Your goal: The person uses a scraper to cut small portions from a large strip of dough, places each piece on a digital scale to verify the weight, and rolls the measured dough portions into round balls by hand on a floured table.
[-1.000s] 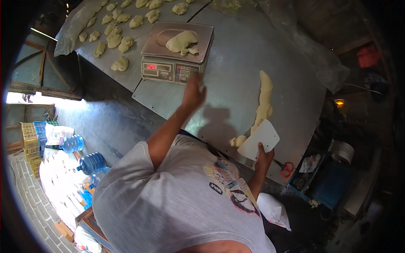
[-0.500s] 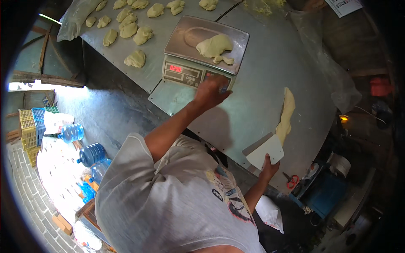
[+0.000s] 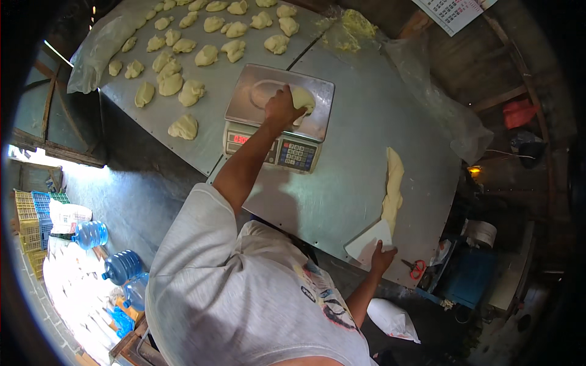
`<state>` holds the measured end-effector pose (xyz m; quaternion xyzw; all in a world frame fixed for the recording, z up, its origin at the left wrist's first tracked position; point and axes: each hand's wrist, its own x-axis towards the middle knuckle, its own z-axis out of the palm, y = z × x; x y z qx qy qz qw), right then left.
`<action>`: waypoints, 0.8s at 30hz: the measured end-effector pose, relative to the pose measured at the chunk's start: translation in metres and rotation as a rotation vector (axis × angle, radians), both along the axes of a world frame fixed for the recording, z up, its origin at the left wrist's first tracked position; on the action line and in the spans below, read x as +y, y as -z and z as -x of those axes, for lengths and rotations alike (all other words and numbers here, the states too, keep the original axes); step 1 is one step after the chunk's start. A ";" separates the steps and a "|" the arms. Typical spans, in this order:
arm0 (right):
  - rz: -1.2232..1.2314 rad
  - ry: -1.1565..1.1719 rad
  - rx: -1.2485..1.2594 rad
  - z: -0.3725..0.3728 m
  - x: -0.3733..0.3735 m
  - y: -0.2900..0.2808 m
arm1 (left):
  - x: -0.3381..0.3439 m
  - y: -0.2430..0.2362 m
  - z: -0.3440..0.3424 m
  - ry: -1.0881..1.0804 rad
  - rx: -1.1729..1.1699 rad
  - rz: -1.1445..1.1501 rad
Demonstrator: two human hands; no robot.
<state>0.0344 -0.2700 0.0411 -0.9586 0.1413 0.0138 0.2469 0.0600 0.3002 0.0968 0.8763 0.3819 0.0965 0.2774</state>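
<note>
Head view, running left to right: at the far left a sheet of clear plastic [image 3: 97,52] lies crumpled on the edge of a metal table [image 3: 360,183]. Beside it, many small portions of pale dough [image 3: 183,127] are spread over the far-left part of the tabletop, most lying apart, a few touching one another. Near the left edge, below the table, blue water bottles [image 3: 91,235] stand on the floor beside stacked crates [image 3: 27,210].

Toward the middle stands a digital scale [image 3: 278,116] with a steel platter and a lit red display on its near face. The left hand [image 3: 279,110] is stretched out over the platter, fingers closed around a dough lump [image 3: 304,97] that rests on the platter's right half.

Further right, a long strip of dough [image 3: 392,189] lies on the bare tabletop, running from far to near. At its near end a white scraper [image 3: 369,244] rests flat on the table, just touching the strip. The right hand [image 3: 383,257] grips the scraper's near edge, fingers curled on it. Just right of that hand, red-handled scissors [image 3: 415,267] lie at the table's near edge. The two hands are well apart.
</note>
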 end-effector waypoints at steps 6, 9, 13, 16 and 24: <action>-0.144 -0.656 -0.771 -0.009 0.172 -0.136 | -0.070 -0.045 0.027 0.465 -0.478 0.365; -0.356 -0.961 -0.846 -0.005 0.252 -0.174 | -0.161 -0.057 0.051 0.639 -0.892 1.006; -0.755 -0.854 -0.642 -0.020 0.287 -0.158 | -0.206 -0.092 0.096 0.170 -1.316 2.265; -0.677 -1.016 -0.673 0.034 0.321 -0.125 | -0.200 -0.061 0.111 0.105 -1.440 0.692; -0.605 -1.449 -0.247 0.067 0.328 -0.164 | -0.129 -0.082 0.179 -0.328 -1.254 1.318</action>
